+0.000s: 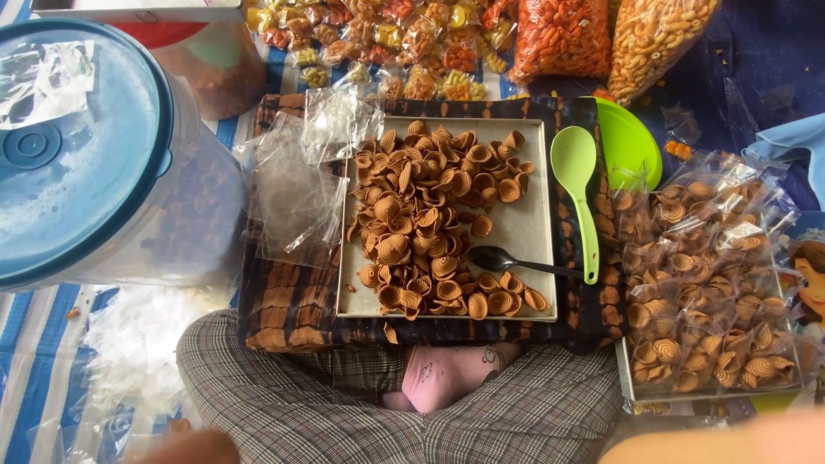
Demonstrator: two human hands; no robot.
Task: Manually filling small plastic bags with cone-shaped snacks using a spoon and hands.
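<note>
Blurred at the bottom edge, the left hand (185,448) and right hand (713,442) show only in part, so whether they are open or holding anything cannot be told; between them lie checked trouser legs (284,404) and a pink sock (443,375). Just beyond, a square tray (528,228) holds a heap of brown shell-shaped snacks (430,228), with a dark spoon (516,262) and a green spoon (577,185) at its right side. Empty clear bags (296,193) lie left of the tray beside a blue-lidded tub (82,150), and filled snack packets (709,283) sit to the right.
</note>
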